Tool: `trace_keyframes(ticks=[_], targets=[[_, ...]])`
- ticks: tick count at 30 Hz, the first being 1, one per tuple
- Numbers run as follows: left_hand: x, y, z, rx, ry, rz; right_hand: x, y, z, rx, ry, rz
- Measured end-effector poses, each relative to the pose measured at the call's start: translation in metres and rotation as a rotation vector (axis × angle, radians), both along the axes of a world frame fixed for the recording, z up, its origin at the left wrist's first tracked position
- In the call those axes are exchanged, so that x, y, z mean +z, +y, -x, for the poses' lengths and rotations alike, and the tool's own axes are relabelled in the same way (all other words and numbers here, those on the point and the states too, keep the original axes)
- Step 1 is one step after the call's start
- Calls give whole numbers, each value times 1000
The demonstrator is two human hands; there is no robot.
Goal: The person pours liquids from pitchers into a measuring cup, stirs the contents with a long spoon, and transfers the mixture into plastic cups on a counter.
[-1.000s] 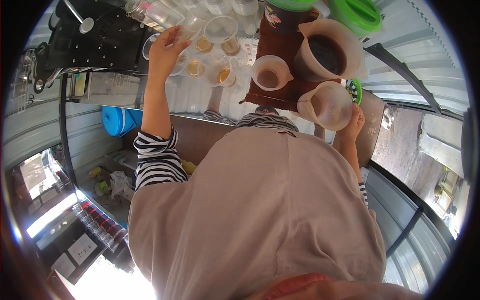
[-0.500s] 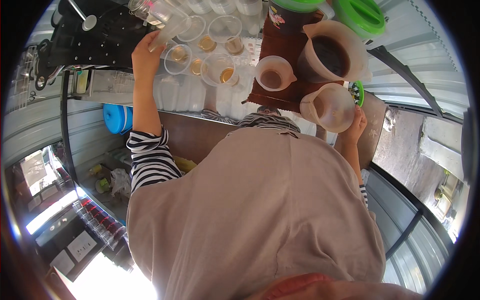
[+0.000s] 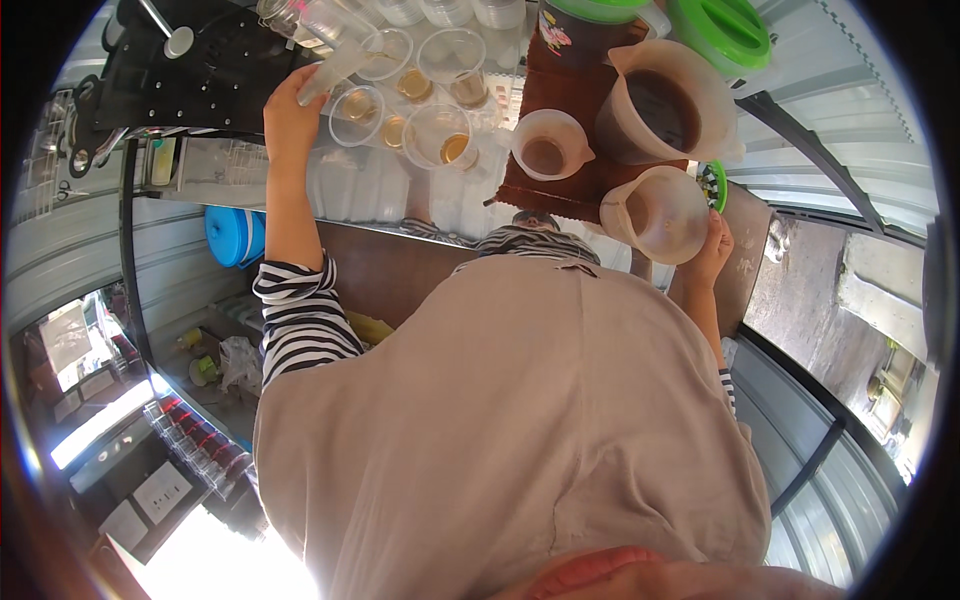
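My left hand is closed around the lower end of a slim, translucent tapered vessel, which leans over the cups at the far left; its exact kind is unclear. Close beside it stand several clear plastic cups, each with a little amber liquid at the bottom. On the right, my right hand grips a translucent plastic jug by its side, tilted so that its wide mouth shows. A smaller jug with a brownish bottom stands left of it, and a large jug of dark brown liquid stands behind.
A brown cloth lies under the jugs. Green-lidded pitchers stand at the far right, and stacked clear cups at the back. A black perforated panel is at far left; a blue round container sits lower down.
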State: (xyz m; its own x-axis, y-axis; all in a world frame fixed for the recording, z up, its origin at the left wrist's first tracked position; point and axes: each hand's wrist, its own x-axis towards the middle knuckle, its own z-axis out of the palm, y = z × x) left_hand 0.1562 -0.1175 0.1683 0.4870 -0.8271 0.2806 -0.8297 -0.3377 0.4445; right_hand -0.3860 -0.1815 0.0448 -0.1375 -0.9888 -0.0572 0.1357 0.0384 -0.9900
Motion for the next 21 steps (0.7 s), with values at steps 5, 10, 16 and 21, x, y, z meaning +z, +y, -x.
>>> trace_keyframes(ticks=[5, 10, 16, 21], targets=[[-7, 4, -2, 47, 201, 45, 0, -1, -2, 3, -10, 1], [-6, 5, 5, 115, 342, 98, -17, -2, 16, 96, -13, 45], [-3, 32, -18, 200, 308, 185, -7, 0, 11, 107, -7, 0], [4, 48, -35, 236, 38, 44, -4, 1, 8, 99, -5, 6]])
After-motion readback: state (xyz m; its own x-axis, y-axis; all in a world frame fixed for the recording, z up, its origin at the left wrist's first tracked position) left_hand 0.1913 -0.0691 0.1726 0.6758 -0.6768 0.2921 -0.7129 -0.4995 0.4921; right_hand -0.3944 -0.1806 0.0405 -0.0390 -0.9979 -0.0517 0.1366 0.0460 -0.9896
